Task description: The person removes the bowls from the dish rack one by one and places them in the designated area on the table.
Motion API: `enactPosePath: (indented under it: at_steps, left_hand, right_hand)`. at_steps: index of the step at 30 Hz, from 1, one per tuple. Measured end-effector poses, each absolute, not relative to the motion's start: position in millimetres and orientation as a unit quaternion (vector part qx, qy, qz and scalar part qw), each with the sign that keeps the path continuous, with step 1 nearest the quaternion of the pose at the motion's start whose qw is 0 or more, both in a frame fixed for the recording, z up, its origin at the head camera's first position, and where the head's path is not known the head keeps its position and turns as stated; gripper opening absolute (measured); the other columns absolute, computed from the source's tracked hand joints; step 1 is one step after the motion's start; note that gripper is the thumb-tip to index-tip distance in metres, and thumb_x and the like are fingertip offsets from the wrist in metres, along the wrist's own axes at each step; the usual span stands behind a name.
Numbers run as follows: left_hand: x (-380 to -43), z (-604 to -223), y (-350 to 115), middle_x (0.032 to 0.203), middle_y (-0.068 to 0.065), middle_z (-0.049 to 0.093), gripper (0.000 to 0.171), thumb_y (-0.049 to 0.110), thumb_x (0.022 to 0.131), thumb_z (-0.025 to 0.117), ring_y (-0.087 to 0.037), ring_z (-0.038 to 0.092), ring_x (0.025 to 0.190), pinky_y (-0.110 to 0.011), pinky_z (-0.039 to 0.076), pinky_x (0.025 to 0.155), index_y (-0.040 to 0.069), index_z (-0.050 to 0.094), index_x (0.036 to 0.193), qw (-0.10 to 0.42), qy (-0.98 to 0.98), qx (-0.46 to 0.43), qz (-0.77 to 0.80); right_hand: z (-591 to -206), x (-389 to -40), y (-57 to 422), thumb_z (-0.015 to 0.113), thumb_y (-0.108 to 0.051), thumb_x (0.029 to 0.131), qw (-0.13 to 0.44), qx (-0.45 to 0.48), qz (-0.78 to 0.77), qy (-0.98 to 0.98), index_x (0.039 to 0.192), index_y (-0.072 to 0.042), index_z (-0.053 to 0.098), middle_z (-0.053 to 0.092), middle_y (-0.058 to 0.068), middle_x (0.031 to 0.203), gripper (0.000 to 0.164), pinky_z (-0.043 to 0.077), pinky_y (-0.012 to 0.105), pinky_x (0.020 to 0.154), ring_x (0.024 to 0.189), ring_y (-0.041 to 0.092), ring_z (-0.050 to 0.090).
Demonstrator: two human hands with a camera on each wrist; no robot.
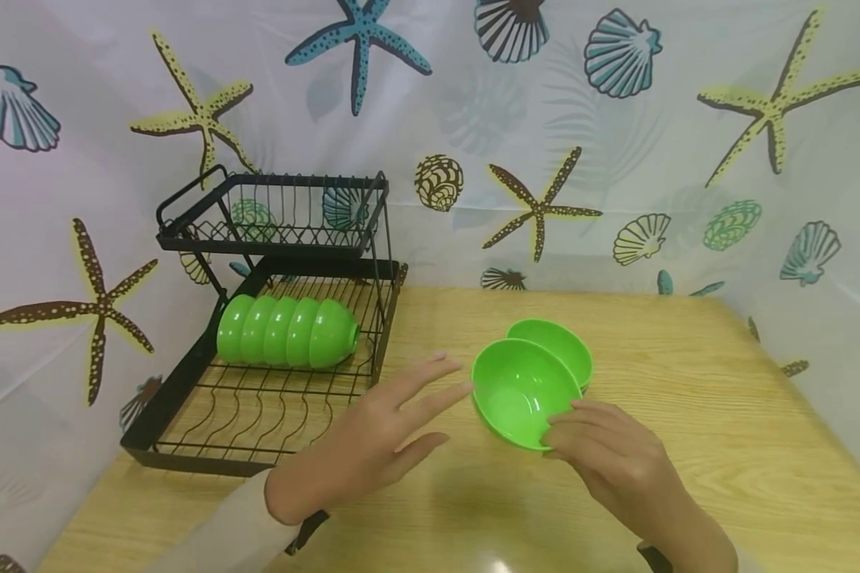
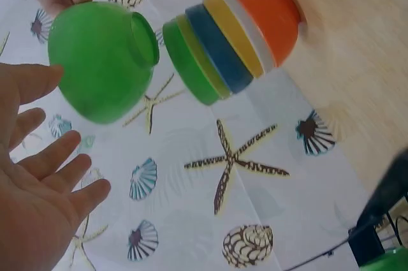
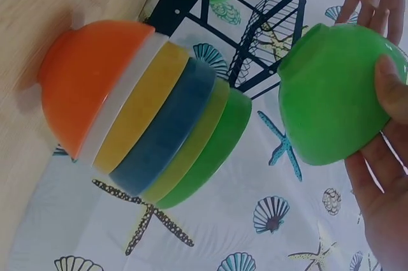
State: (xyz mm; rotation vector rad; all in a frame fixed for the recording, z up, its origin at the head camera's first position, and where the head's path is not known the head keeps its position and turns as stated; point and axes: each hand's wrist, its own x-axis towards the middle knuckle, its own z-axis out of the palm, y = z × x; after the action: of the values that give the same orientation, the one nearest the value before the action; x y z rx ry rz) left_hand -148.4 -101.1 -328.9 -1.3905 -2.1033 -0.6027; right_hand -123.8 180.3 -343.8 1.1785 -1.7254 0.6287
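A green bowl [image 1: 521, 390] is held off the table, its inside facing me. My right hand [image 1: 612, 454] pinches its rim at the lower right, thumb on the outer wall in the right wrist view. Close by on the bowl's left, my left hand [image 1: 380, 430] has its fingers spread; whether a fingertip touches the rim I cannot tell. Just behind stands a stack of nested bowls, topped by another green bowl [image 1: 562, 346]. Below it the wrist views show olive, blue, yellow and white bowls, with an orange bowl [image 3: 89, 86] at the bottom.
A black two-tier dish rack [image 1: 258, 461] stands on the left of the wooden table [image 1: 688, 382]. Several green bowls [image 1: 279, 330] stand on edge in a row on its lower tier. A patterned sheet [image 1: 430, 263] hangs behind and at the sides.
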Motion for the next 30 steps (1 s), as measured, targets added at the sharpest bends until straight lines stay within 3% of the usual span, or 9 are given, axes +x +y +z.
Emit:
enactPosePath:
  at_steps: [11,23,27,30]
  left_hand:
    - [-153,-334,-126,0.149,-0.010,0.038,0.063,0.017,0.087,0.071,-0.031,0.031,0.140,-0.045,0.035,0.111,0.014,0.044,0.143,0.217,-0.825,-0.469,-0.228]
    - [-153,-338,-131,0.148,-0.008,0.039,0.066,0.020,0.086,0.072,-0.030,0.032,0.140,-0.046,0.033,0.112,0.017,0.042,0.145,0.208,-0.844,-0.451,-0.204]
    - [-153,-338,-133,0.148,-0.008,0.039,0.066,0.021,0.087,0.071,-0.030,0.032,0.140,-0.047,0.033,0.112,0.018,0.041,0.146,0.204,-0.849,-0.444,-0.199]
    - [-153,-338,-134,0.148,-0.008,0.040,0.066,0.023,0.087,0.070,-0.030,0.032,0.140,-0.047,0.033,0.112,0.019,0.041,0.146,0.201,-0.852,-0.442,-0.198]
  right_hand:
    - [-351,-150,197,0.058,-0.027,0.096,0.503,0.369,0.269,-0.734,0.081,0.002,0.073,0.072,0.012,0.080,0.036,0.049,0.022,0.095,0.074,0.029,0.066]
    - [-371,-171,208,0.054,-0.034,0.096,0.421,0.303,0.273,-0.810,0.092,0.000,0.074,0.073,0.013,0.091,0.039,0.042,0.011,0.097,0.084,0.033,0.068]
    - [-374,-171,208,0.071,-0.009,0.084,0.398,0.300,0.257,-0.828,0.092,-0.002,0.074,0.073,0.012,0.092,0.012,0.048,0.015,0.091,0.086,0.030,0.068]
    - [-374,-171,208,0.077,0.013,0.068,0.384,0.303,0.241,-0.838,0.090,-0.004,0.074,0.073,0.009,0.091,0.028,0.053,0.024,0.086,0.085,0.026,0.068]
